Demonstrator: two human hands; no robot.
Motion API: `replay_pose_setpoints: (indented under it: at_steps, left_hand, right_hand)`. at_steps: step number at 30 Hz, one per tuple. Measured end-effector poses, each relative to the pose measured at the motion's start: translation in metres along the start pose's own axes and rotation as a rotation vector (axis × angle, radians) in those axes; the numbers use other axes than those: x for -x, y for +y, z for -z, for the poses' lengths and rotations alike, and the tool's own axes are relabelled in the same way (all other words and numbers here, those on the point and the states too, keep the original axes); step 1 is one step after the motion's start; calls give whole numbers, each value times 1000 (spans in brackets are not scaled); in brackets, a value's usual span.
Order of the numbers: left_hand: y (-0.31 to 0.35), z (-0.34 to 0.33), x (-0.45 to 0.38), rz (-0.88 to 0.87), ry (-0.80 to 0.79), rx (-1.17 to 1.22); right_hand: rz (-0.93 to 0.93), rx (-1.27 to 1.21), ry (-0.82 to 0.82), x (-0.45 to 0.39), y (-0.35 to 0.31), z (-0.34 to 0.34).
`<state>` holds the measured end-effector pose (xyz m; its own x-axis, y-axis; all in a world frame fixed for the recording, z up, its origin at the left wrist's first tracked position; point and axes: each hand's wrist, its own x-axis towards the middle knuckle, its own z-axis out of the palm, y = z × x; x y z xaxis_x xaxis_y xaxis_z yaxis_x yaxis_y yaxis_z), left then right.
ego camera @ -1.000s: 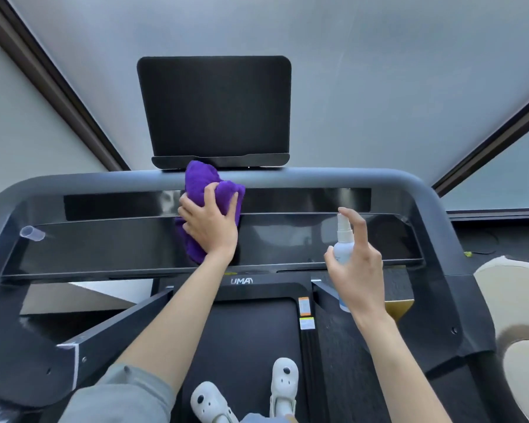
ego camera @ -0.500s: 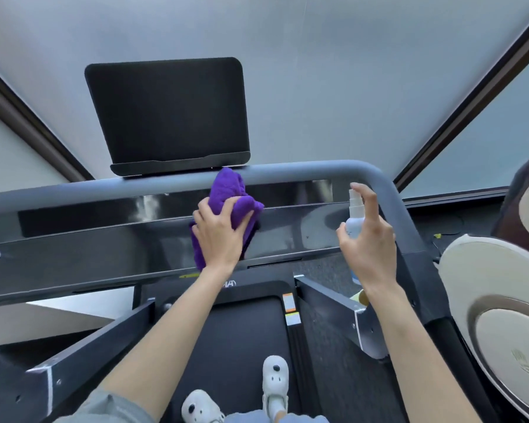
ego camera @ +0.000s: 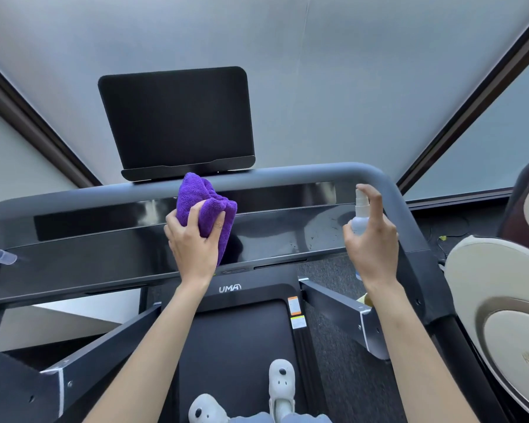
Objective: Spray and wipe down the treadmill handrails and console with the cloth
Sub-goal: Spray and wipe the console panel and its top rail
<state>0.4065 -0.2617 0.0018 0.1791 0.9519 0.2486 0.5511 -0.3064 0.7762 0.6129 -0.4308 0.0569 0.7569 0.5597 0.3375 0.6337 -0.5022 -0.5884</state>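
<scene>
My left hand [ego camera: 193, 242] grips a bunched purple cloth [ego camera: 203, 203] and holds it against the middle of the glossy black console [ego camera: 104, 254]. My right hand [ego camera: 371, 239] holds a small white spray bottle [ego camera: 361, 213] upright over the console's right end, index finger on the nozzle top. Fine droplets speckle the console surface just left of the bottle. The grey handrail [ego camera: 303, 172] curves along the console's far edge and down the right side. A black tablet holder [ego camera: 177, 120] stands behind the rail.
A clear bottle cap [ego camera: 3, 257] lies on the console's far left. The treadmill belt [ego camera: 235, 346] and my white shoes [ego camera: 281, 383] are below. A beige round appliance [ego camera: 501, 315] stands close on the right. Frosted glass panels fill the background.
The cloth and my left hand shifted slightly right along the console. My right hand keeps the bottle at the right end, where droplets now show. The view swung right, then back left.
</scene>
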Motion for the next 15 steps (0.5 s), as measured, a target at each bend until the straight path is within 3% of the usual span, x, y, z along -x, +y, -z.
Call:
replay_pose_setpoints:
  at_steps: [8,15]
  left_hand:
    - [-2,-6,17,6,-55,-62]
    - [-1,-30,20,39,-49,-190]
  right_hand:
    - [-32,-89,-89,37,5,-5]
    - [-64,-112,-8,31,12,8]
